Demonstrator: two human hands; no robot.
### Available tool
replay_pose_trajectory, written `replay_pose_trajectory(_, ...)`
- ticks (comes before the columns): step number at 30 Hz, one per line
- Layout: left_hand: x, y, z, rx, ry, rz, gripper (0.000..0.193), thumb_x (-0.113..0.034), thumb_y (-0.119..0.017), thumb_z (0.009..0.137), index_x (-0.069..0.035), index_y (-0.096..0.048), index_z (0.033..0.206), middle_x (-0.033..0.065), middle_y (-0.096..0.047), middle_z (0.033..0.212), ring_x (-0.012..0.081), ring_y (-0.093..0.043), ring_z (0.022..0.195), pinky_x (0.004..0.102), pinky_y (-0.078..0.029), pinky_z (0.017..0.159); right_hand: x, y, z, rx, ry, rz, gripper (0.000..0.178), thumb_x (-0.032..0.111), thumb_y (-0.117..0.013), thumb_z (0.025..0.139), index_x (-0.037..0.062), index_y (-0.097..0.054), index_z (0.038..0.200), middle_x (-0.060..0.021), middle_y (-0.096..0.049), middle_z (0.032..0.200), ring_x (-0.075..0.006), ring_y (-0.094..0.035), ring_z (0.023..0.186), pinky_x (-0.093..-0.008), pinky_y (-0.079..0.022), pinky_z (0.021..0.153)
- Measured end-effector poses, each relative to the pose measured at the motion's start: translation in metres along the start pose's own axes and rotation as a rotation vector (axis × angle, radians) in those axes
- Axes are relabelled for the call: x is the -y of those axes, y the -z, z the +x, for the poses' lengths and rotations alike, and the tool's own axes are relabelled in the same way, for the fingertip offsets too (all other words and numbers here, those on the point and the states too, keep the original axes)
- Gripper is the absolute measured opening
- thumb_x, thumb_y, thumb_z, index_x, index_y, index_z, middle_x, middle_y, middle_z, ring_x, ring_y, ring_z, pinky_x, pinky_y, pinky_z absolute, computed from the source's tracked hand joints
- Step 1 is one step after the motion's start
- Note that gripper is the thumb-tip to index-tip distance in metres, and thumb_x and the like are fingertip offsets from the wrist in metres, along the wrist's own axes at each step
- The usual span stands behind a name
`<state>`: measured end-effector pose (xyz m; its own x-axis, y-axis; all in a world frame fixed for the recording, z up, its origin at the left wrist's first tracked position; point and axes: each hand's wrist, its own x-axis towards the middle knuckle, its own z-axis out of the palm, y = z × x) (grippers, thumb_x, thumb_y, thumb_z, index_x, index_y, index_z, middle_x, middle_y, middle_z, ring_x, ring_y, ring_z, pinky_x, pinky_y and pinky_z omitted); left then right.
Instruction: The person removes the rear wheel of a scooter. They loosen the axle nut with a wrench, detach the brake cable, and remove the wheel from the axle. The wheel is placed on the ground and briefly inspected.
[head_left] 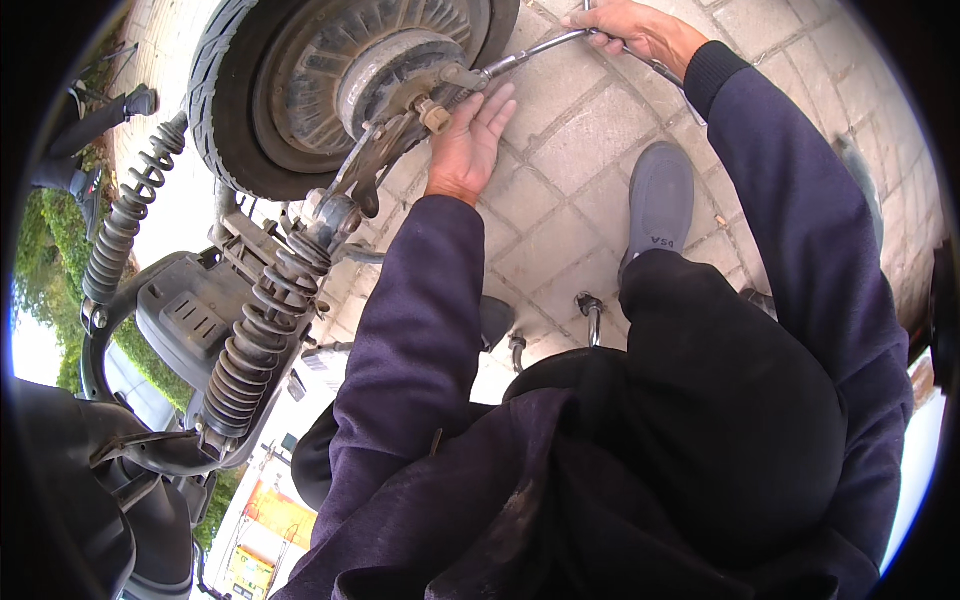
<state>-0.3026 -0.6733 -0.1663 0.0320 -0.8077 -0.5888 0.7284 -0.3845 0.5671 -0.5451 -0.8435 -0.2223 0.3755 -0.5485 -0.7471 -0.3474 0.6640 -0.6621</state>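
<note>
My right hand [640, 32] is closed on a metal socket wrench [535, 52]. The long shaft of that wrench runs left to the hub area of a wheel [215, 110], where its end meets a part beside the axle. My left hand [470, 145] is open, palm showing and fingers stretched out, close beside a brassy axle nut [434, 116] and just below the wrench's end. Whether its fingers touch the metal there, I cannot tell. A dusty swingarm [345, 180] links the wheel to the rest of the vehicle.
Two coil-spring shock absorbers [255, 345] [125, 225] stand at the left, next to a dark plastic housing [185, 310]. My grey shoe [661, 200] rests on the paving bricks [570, 150]. Another person's leg [105, 115] shows at the far left. Metal legs [593, 318] stand near my knees.
</note>
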Motion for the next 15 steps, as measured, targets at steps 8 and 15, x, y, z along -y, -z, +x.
replay_pose_trajectory(8,0.005,0.105,-0.087,-0.486,-0.245,1.358,0.023,-0.015,-0.065,0.085,-0.001,-0.067,0.102,0.0132,-0.071,0.087,0.0223,-0.069,0.077,0.0331,-0.052,0.07,-0.047,0.045,-0.065,-0.334,0.093,0.101,0.023,0.031,-0.064,0.094,0.0093,-0.06,0.099,0.0078,-0.044,0.072,-0.0023,-0.034,0.055,-0.0185,-0.024,0.048)
replay_pose_trajectory(15,0.063,0.149,-0.145,-0.578,-0.139,1.491,0.03,-0.014,-0.068,0.081,-0.002,-0.062,0.108,0.0179,-0.067,0.097,0.0304,-0.067,0.088,0.0401,-0.052,0.08,-0.136,0.064,-0.125,-0.533,0.056,-0.002,0.023,0.024,-0.063,0.095,0.003,-0.061,0.105,0.0029,-0.049,0.069,-0.0057,-0.041,0.051,-0.0236,-0.03,0.044)
